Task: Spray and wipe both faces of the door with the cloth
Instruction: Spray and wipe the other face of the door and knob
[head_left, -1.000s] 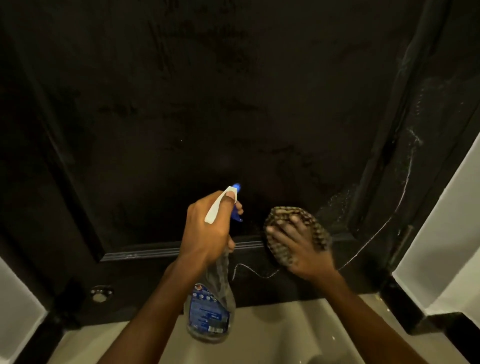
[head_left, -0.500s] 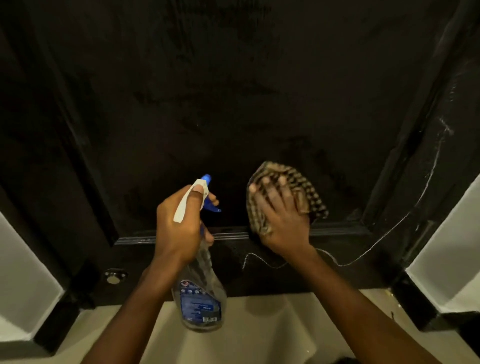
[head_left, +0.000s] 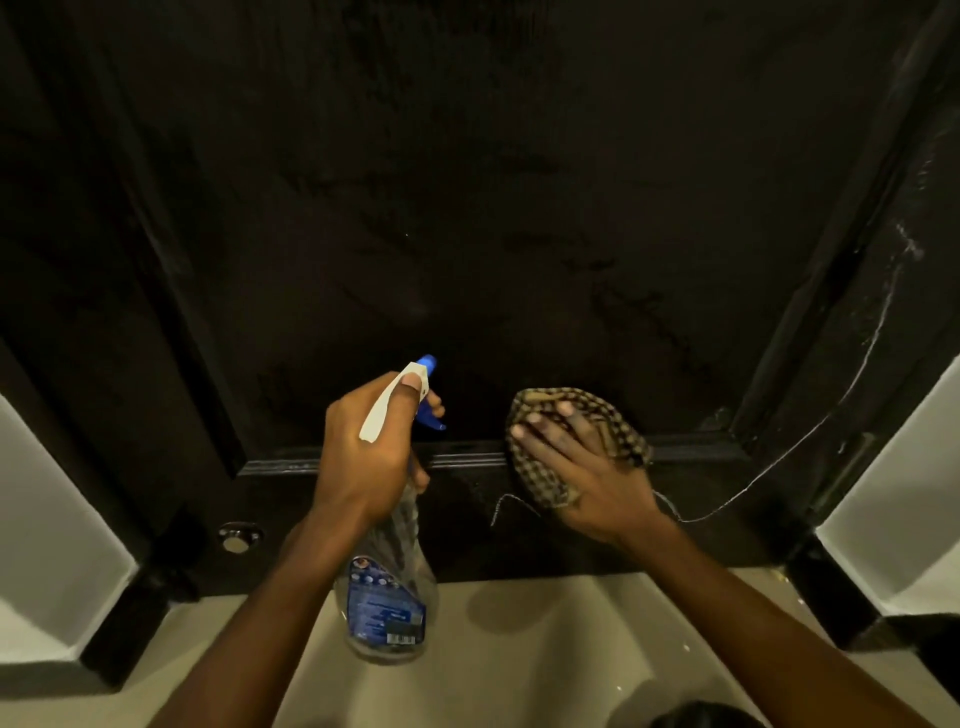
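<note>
your left hand (head_left: 363, 457) sits just left of centre in the lower half of the frame. its fingers are curled round the neck of the spray bottle (head_left: 387, 603), the thumb lies along the white top, and a fingertip shows by the blue trigger. the blue nozzle points at the door (head_left: 467, 208), and the clear body with its blue label hangs down over the pale floor (head_left: 519, 665).

your right hand (head_left: 587, 478) is just right of centre, fingers spread and laid flat on the checked cloth (head_left: 618, 426). it presses the cloth against the low part of the door, across the raised moulding (head_left: 467, 460) that runs along the bottom of the panel. the cloth is bunched under the palm and shows above and to the left of the fingers.

a thin pale line (head_left: 748, 487) runs from beneath that hand up toward the right edge; you cannot tell whether it is thread or a run of liquid. the door fills the upper frame, dark with dull streaks. a small round metal fitting (head_left: 239, 538) sits low on it at lower left. white walls (head_left: 47, 545) stand at both lower sides.
</note>
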